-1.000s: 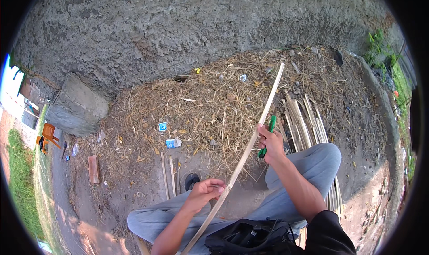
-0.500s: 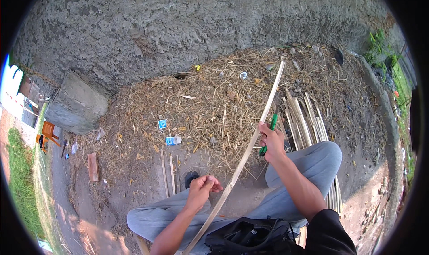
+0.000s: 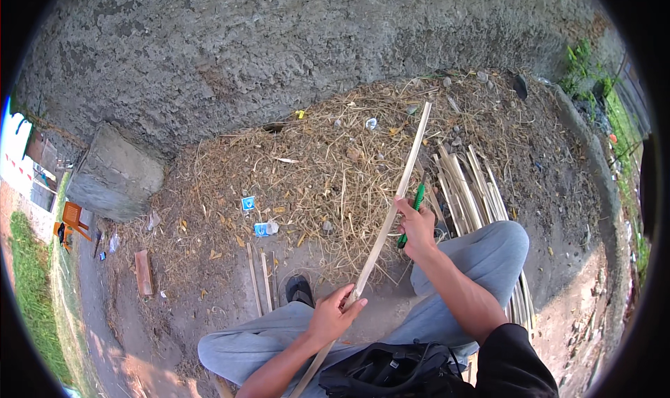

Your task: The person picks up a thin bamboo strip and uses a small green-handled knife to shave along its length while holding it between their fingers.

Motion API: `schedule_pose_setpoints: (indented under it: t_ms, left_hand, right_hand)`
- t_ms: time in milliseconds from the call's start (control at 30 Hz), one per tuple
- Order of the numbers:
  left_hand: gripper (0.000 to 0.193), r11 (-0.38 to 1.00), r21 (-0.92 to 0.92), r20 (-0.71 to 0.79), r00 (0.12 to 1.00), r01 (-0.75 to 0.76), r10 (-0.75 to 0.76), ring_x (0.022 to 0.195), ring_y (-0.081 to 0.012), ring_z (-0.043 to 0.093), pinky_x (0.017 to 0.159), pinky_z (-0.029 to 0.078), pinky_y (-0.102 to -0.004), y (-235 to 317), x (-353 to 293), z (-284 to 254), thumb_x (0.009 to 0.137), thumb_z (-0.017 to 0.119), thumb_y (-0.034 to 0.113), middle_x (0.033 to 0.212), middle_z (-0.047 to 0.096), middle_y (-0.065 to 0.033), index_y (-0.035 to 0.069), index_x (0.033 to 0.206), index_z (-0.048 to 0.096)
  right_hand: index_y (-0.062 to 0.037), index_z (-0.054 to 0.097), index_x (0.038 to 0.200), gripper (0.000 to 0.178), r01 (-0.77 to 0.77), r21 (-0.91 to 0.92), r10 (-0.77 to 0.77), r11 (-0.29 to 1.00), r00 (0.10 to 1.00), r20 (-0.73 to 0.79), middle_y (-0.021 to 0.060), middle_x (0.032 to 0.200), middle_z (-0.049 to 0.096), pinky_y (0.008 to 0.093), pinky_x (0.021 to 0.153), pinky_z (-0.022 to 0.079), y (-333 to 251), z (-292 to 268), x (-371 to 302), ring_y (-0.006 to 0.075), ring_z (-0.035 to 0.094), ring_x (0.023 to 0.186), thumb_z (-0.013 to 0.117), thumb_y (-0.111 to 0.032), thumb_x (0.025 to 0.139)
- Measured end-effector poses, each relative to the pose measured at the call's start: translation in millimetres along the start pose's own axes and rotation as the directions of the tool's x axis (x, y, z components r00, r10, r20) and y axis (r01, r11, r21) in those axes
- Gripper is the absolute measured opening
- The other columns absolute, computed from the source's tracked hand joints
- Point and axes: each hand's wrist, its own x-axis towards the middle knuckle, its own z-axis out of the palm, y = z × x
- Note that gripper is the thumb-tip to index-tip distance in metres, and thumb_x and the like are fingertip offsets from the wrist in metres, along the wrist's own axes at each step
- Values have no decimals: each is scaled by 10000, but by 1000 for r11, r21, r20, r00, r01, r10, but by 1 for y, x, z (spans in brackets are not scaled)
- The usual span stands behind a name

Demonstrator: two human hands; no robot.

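Observation:
A long pale bamboo strip (image 3: pixel 391 209) runs diagonally from my lap up toward the straw heap. My left hand (image 3: pixel 333 314) is closed around its lower part, above my left knee. My right hand (image 3: pixel 417 227) sits higher on the strip, over my right knee, and grips a tool with a green handle (image 3: pixel 412 215) against it. The tool's working end is hidden by the hand and strip. I am seated, both legs in grey trousers.
A bundle of split bamboo strips (image 3: pixel 467 189) lies on the ground beside my right leg. Dry straw and shavings (image 3: pixel 314 168) cover the ground ahead. Two short strips (image 3: pixel 259 279) lie near my shoe (image 3: pixel 300 290). A concrete block (image 3: pixel 115 175) stands at left, a rough wall behind.
My left hand has slid a little along the strip and closed more firmly on it. The right hand and the green-handled tool stay in nearly the same place.

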Motion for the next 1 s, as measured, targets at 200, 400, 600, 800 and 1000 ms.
schedule_pose_setpoints:
  t_ms: [200, 400, 600, 800, 1000]
  left_hand:
    - [484, 981, -174, 32, 996, 87, -83, 550, -69, 572, 459, 452, -239, 20, -3, -8, 950, 656, 200, 811, 669, -85, -57, 1333, 508]
    - [358, 647, -606, 267, 885, 462, -382, 455, -23, 340, 384, 270, -199, 21, 6, -34, 1021, 541, 235, 774, 512, -5, 66, 1337, 530]
    - [379, 636, -671, 159, 912, 381, -379, 479, -18, 349, 393, 263, -185, 12, 7, -40, 1026, 527, 288, 796, 536, -17, 19, 1293, 531]
    - [397, 544, -755, 126, 895, 366, -428, 492, -31, 360, 407, 273, -189, 12, 9, -41, 1050, 450, 324, 828, 561, -36, -11, 1241, 546]
    - [349, 552, -764, 104, 908, 335, -407, 509, -54, 381, 420, 281, -199, 13, 7, -41, 1052, 446, 283, 847, 561, -51, 2, 1229, 552]
  right_hand:
    - [-45, 603, 834, 237, 90, -138, -69, 986, 986, 149, -59, 614, 446, 240, 451, 294, 2, 1, -4, 35, 370, 493, 700, -246, 913]
    - [40, 563, 1244, 377, 637, -497, -325, 590, 750, 576, 121, 876, 647, 272, 563, 435, 14, 3, -32, 138, 560, 623, 580, -231, 983]
    - [-47, 543, 1333, 445, 808, -562, -106, 178, 584, 805, 172, 842, 651, 449, 586, 514, 23, 1, -76, 368, 640, 650, 632, -202, 925]
    - [-52, 532, 1282, 384, 824, -532, -130, 195, 559, 819, 205, 900, 681, 484, 557, 531, 43, -1, -78, 405, 661, 663, 588, -240, 952]
    - [-77, 602, 1160, 256, 845, -472, -146, 253, 515, 844, 165, 925, 698, 458, 578, 540, 44, 1, -78, 391, 666, 682, 630, -176, 926]
